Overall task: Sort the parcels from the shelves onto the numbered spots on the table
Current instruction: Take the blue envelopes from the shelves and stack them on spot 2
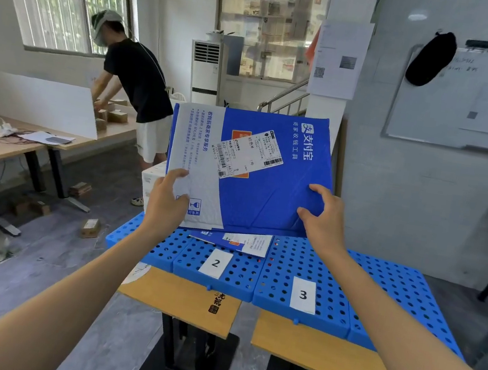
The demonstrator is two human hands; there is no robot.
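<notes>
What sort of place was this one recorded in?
Probably a makeshift parcel-sorting workroom in an office-like space: blue perforated panels carry cards numbered 2 and 3, the left hand and right hand hold a labelled blue mailer, and another person handles small boxes at a desk.

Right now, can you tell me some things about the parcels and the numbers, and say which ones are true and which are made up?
1. The left hand and the right hand both hold the blue parcel. True.
2. The blue parcel lies flat on a number card. False: it is held up in the air, and card 3 is bare.
3. A second parcel lies on the blue mat behind card 2. True.
4. The number cards say 5 and 6. False: they say 2 and 3.
</notes>
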